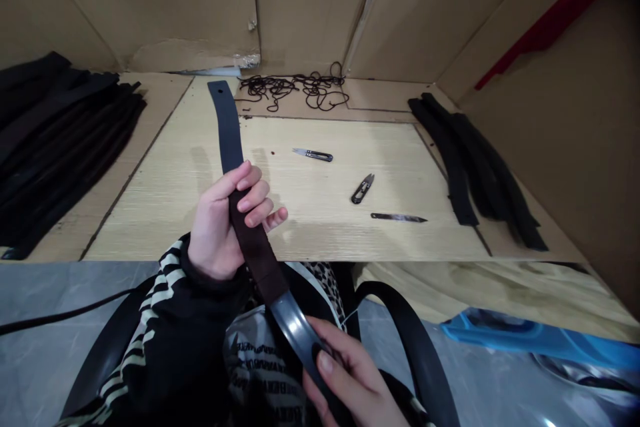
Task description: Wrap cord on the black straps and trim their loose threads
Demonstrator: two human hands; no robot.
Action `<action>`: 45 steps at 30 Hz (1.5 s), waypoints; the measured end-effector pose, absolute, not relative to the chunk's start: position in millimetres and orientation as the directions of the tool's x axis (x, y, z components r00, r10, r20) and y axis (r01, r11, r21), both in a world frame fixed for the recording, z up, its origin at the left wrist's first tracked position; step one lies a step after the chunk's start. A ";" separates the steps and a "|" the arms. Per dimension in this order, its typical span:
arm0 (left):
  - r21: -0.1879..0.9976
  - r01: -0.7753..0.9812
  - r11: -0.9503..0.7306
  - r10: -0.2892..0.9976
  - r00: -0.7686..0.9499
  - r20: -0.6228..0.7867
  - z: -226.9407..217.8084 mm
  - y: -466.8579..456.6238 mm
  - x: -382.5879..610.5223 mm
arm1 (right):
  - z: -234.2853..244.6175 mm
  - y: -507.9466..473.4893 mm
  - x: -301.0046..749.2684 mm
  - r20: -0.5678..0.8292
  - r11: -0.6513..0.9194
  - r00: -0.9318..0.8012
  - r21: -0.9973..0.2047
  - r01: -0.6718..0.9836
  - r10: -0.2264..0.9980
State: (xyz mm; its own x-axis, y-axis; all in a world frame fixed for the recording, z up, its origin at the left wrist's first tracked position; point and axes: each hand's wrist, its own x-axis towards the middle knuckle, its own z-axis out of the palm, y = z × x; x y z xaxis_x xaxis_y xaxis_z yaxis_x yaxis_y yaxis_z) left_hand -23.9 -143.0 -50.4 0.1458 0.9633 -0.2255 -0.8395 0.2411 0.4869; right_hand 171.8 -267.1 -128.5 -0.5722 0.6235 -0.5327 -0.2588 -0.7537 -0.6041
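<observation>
A long dark strap (259,255) slants from the tabletop down towards my lap. Its middle is covered in dark brown material, while both ends are smooth and blue-grey. The far end has a small hole. My left hand (216,223) is closed around the brown part, its little finger sticking out. Lower down, my right hand (353,363) grips the shiny near end between thumb and fingers; the tip there is partly hidden. Beyond the strap lie one pair of thread snips (325,157), a second pair of snips (357,195) and a thin pointed blade (399,217).
Tangled dark cord (295,88) lies along the back of the table (175,213). A pile of dark strips (60,160) is at left, with several more strips (487,167) at right. Cardboard walls (310,7) surround the table. A blue plastic object (500,340) is below right.
</observation>
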 end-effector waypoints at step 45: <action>0.334 -0.856 0.395 0.918 0.376 -0.121 -51.8 -167.3 22.1 | -131.1 -259.0 175.7 -0.289 -0.544 -0.562 -0.757 -0.361 0.775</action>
State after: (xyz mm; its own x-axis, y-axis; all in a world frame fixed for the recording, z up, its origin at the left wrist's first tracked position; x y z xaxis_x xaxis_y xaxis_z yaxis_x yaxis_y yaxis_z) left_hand 22.1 -167.3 -51.8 0.3764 0.9185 -0.1213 -0.8561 0.3948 0.3335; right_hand 175.7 -259.0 -131.1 -0.5619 0.7750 -0.2892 -0.3610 -0.5443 -0.7572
